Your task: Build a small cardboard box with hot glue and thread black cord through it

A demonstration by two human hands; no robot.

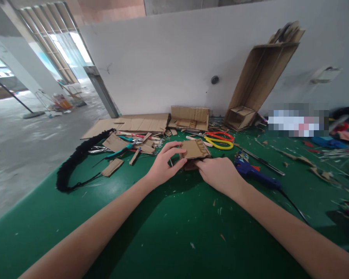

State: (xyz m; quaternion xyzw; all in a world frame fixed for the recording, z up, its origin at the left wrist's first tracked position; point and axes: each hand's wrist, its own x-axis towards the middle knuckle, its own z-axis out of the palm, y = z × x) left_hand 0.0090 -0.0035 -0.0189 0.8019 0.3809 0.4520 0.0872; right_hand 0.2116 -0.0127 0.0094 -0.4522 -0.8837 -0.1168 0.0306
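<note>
Between my hands is a small cardboard piece [194, 149], flat on top with dark print at its right end. My left hand [168, 162] grips its left side, fingers on the top face and thumb at the near edge. My right hand [218, 172] is closed at the lower right of the piece, its fingertips partly hidden beneath it. Just beyond it lie scissors [219, 140] with red and yellow handles. Right of my right hand rests a blue hot glue gun [254, 172] with a dark cord.
A tall cardboard structure [261, 77] leans against the white wall at the back. Cardboard sheets [145, 123], pliers [125, 149] and a black fuzzy strip [75, 162] lie at the left. Scraps and a metal rod [263, 161] are strewn over the green table [168, 240] at the right.
</note>
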